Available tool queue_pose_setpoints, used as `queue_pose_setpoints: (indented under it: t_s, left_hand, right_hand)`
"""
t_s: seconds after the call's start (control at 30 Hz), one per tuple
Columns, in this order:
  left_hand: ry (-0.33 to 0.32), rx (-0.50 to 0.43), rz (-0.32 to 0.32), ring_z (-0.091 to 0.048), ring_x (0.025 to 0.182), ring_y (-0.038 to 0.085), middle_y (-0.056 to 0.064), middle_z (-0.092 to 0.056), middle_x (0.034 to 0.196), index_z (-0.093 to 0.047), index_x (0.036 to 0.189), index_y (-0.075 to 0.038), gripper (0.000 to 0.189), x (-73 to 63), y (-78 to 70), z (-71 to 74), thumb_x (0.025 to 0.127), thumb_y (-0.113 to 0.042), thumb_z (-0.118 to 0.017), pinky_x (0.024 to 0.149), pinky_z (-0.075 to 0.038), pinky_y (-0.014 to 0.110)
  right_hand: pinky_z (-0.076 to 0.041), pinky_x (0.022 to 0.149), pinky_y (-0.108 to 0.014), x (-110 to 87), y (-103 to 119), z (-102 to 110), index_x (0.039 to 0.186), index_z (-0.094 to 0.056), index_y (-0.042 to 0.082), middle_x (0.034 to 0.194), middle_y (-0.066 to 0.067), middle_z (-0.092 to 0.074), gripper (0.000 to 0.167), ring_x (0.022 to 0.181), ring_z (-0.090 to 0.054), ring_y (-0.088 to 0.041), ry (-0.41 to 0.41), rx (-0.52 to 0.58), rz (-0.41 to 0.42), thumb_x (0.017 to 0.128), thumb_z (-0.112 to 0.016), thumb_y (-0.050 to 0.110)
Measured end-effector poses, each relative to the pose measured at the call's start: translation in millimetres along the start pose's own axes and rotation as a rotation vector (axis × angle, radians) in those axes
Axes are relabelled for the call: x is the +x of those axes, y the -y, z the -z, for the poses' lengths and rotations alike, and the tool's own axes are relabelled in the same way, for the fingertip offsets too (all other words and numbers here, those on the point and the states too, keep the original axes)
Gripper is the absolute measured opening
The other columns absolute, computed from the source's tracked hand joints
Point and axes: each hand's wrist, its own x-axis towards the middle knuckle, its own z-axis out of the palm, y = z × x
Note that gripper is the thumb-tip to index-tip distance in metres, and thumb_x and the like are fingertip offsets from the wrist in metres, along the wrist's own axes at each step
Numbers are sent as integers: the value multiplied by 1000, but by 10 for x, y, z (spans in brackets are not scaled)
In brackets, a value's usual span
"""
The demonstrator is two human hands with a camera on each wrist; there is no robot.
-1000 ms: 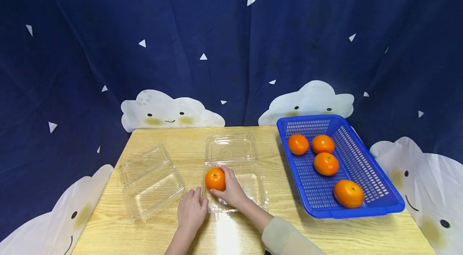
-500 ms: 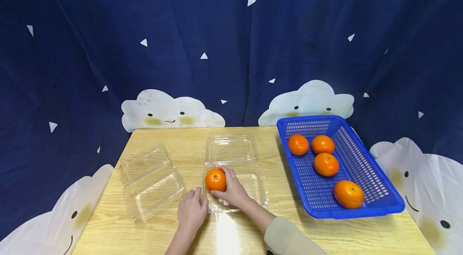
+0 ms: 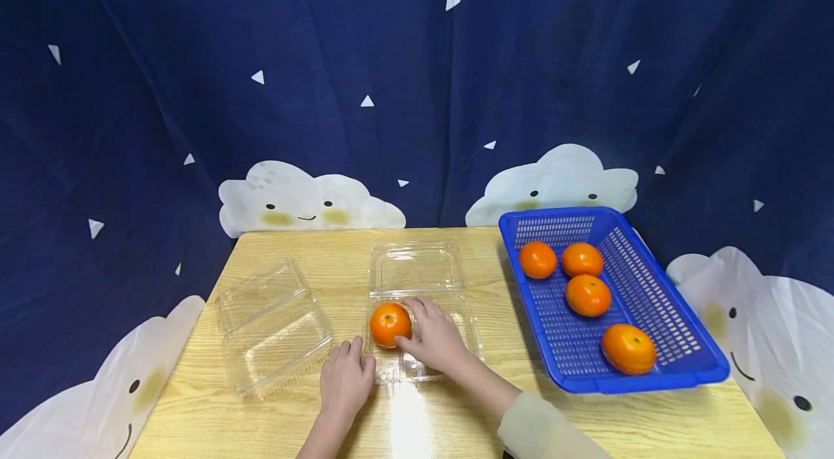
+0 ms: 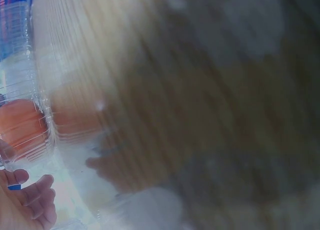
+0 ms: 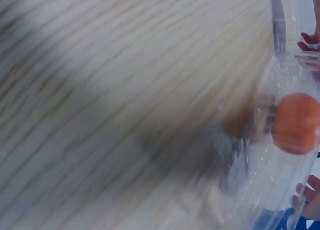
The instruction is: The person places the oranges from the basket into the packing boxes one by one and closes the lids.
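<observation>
One orange (image 3: 391,325) sits in the left part of the near half of the middle box (image 3: 417,267), a clear hinged container lying open with its other half on the far side. Compared with half a second ago, the right hand (image 3: 438,339) has eased back to the right and loosened from the fruit, whose outline now shows more fully; the orange itself has hardly shifted. The right hand's fingers are loosely curved and parted, the thumb and one fingertip by the orange's right side; whether any light contact remains cannot be told. No firm grip is evident. Finding: the orange appears to be resting on the box floor unaided, so its placing may be judged complete or nearly so. The left hand (image 3: 345,376) is unchanged, lying relaxed at the near left corner of the middle box, fingers together and slightly bent, with nothing held; contact with the box edge is not certain. Four other oranges (image 3: 588,295) remain in the blue basket (image 3: 641,285) on the right, undisturbed. One left box (image 3: 280,343), likewise clear and open, lies at an angle on the table (image 3: 215,415); no fruit is seen in it. Both wrist views are hazy and add little.
</observation>
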Motion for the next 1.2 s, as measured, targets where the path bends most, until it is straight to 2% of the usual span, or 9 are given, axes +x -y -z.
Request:
queue_pose_setpoints:
  t_s: [0.17,0.27,0.67,1.0,1.2]
  left_hand:
    - [7,-2,6,-55,84,30,13,-59,91,-59,108,-2,33,5,1,-6,82,-22,-54,67,-44,43]
    - [10,4,3,-54,81,29,12,-58,88,-58,106,-3,31,8,6,-3,81,-21,-54,65,-43,42]
    - [17,-4,11,-53,78,28,12,-58,88,-59,106,-3,31,8,0,7,82,-21,-53,64,-42,41]
    - [22,0,7,-54,81,28,12,-58,89,-58,106,-3,31,13,2,6,82,-22,-52,65,-43,42]
    - [15,3,6,-51,74,26,8,-55,80,-58,99,-5,25,13,3,8,81,-21,-53,60,-41,40]
  right_hand:
    - [-35,98,-48,-66,-58,164,128,-48,14,131,-14,-47,54,121,-44,-30,-7,-215,86,83,-60,41]
    - [-35,97,-48,-110,-101,252,123,-52,12,128,-14,-49,48,119,-46,-30,-31,-293,127,84,-59,38]
    - [-37,93,-49,-258,-352,654,116,-56,9,117,-15,-55,43,109,-51,-32,-169,-312,132,77,-67,25]
    - [-38,90,-49,-395,-614,1032,112,-58,7,114,-16,-55,39,107,-51,-33,-241,-320,14,77,-67,23]
    - [-38,89,-51,-502,-824,1184,111,-58,4,113,-17,-55,39,106,-51,-35,-291,-298,-50,77,-68,21]
